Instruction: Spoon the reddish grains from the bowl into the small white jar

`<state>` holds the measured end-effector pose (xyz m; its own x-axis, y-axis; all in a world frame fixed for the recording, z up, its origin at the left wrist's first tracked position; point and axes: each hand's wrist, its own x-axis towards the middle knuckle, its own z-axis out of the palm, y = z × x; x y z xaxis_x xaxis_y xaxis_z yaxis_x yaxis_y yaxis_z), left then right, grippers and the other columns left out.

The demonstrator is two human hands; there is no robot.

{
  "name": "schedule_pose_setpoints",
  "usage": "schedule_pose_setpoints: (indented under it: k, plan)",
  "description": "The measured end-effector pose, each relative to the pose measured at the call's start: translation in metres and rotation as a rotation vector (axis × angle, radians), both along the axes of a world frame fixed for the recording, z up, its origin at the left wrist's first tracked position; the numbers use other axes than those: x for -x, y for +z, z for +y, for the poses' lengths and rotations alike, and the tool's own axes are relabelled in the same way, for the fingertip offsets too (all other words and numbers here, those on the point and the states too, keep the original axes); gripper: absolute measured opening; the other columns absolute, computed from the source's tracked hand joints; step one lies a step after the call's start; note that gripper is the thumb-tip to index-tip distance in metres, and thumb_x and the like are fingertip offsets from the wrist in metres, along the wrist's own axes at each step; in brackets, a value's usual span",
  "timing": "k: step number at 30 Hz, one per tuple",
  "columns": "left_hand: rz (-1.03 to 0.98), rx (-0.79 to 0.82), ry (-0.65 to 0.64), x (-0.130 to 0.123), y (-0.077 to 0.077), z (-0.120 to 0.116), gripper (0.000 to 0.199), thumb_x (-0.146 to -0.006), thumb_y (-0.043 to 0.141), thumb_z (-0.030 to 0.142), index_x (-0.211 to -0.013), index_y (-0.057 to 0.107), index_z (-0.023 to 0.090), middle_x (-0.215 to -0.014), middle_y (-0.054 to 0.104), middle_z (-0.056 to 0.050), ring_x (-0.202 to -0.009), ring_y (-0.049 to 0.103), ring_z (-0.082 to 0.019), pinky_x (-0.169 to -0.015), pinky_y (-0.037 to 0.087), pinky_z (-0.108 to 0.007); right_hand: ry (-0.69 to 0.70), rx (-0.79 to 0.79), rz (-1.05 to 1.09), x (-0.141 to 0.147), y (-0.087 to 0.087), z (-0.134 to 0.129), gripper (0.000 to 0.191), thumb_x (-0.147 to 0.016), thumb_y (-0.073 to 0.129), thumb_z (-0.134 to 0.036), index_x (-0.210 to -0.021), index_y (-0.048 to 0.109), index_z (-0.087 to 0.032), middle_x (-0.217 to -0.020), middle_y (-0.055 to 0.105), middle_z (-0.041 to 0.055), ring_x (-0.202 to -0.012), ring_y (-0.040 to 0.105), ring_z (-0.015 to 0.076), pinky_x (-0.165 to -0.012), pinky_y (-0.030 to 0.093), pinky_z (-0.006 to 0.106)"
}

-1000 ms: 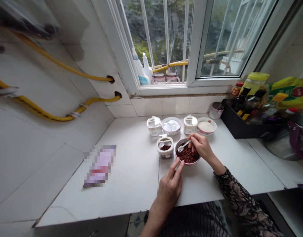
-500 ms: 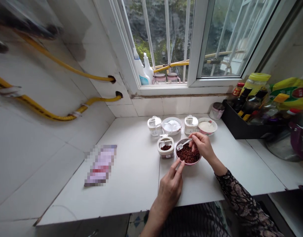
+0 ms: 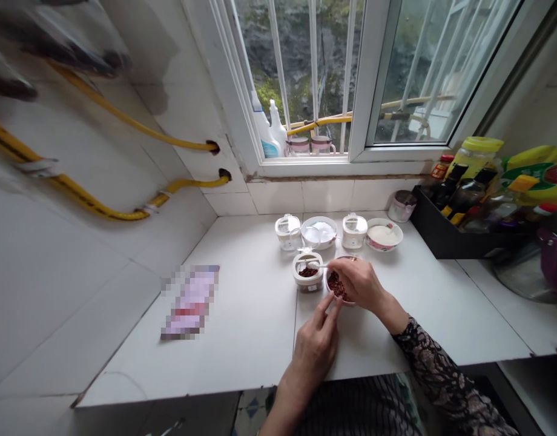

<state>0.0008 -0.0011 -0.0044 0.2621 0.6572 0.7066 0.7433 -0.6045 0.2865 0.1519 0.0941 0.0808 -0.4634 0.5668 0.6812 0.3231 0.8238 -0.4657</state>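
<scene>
A small white spoon (image 3: 321, 266) is pinched in my right hand (image 3: 362, 283), its head inside the mouth of an open-lidded seasoning jar (image 3: 308, 284). Dark red dried bits, perhaps Sichuan peppercorns (image 3: 337, 284), lie in both this jar and the pink-rimmed bowl (image 3: 328, 290) beside it. My right hand hovers over the bowl and covers much of it. At the bowl's near rim, my left hand (image 3: 315, 342) holds on with its fingertips.
Behind stand two more clear jars (image 3: 288, 234) (image 3: 353, 232), a bowl of white powder or grains (image 3: 319, 244) and a bowl of off-white grains (image 3: 384, 244). A black box of bottles (image 3: 435, 239) sits at right. A blurred purple packet (image 3: 192, 303) lies left.
My right hand has moved the spoon left from above the bowl into the jar's mouth. My left hand stays at the bowl's rim. The whole view has shifted slightly.
</scene>
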Motion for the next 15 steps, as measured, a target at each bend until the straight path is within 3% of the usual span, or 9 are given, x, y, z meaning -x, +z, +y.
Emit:
schedule_pose_setpoints:
  k: [4,8,12,15]
  plan:
    - [0.008,0.03,-0.008,0.0,0.002,-0.001,0.064,-0.092,0.039,-0.002,-0.153,0.035,0.017,-0.139,0.056,-0.019,-0.115,0.067,-0.021,-0.092,0.058,-0.029,-0.211,0.07,0.107,-0.016,0.0,0.005,0.021,-0.099,0.043,-0.021,-0.098,0.064,-0.021,-0.071,0.071,0.003,-0.062,0.067,0.0167,-0.064,0.051,0.028]
    - [0.011,0.043,-0.002,0.001,0.002,-0.002,0.062,-0.092,0.04,-0.002,-0.151,0.037,0.017,-0.141,0.056,-0.018,-0.118,0.066,-0.021,-0.092,0.058,-0.028,-0.362,0.14,-0.054,-0.026,-0.004,0.013,0.022,-0.097,0.044,-0.021,-0.086,0.063,-0.02,-0.063,0.066,0.002,-0.058,0.063,0.0166,-0.061,0.046,0.026]
    - [0.014,0.041,-0.007,0.002,0.001,-0.002,0.062,-0.092,0.04,-0.002,-0.151,0.038,0.016,-0.141,0.056,-0.019,-0.115,0.068,-0.02,-0.092,0.058,-0.028,-0.398,0.212,-0.187,-0.023,-0.009,0.016,0.022,-0.095,0.043,-0.019,-0.084,0.063,-0.019,-0.063,0.066,0.0032,-0.06,0.063,0.0181,-0.062,0.042,0.027]
    - [0.015,0.036,-0.005,0.002,0.001,-0.002,0.062,-0.092,0.04,-0.002,-0.151,0.038,0.017,-0.14,0.056,-0.019,-0.116,0.067,-0.021,-0.092,0.058,-0.029,-0.36,0.287,-0.155,-0.018,-0.01,0.015,0.022,-0.095,0.042,-0.021,-0.084,0.061,-0.02,-0.063,0.066,0.0025,-0.06,0.063,0.0177,-0.063,0.043,0.027]
